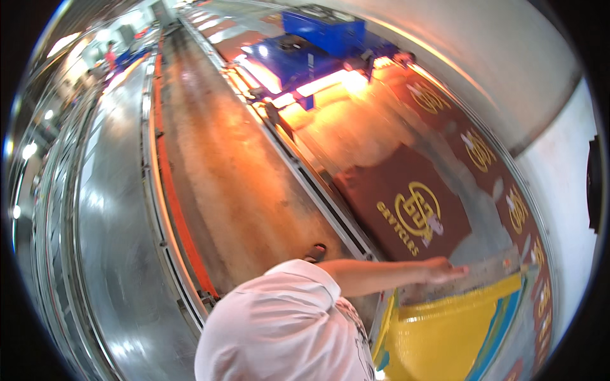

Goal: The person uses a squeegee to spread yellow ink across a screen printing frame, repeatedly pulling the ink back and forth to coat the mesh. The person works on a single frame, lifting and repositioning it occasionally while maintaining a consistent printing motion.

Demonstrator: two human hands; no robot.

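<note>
My left hand reaches out to the right, its fingers stretched flat along the far bar of a screen printing frame. Yellow ink covers the frame's screen, and a blue strip runs down its right side. Just beyond the bar, a brown fabric piece lies flat on the printing table, carrying a yellow round emblem with lettering and a small pale motif. My sleeve is white. My right hand is out of the picture.
A blue heater unit glows orange over the table farther up. Several brown printed pieces line the table's right side. A metal rail edges the table beside the aisle floor. Another long table stands left, past an orange strip.
</note>
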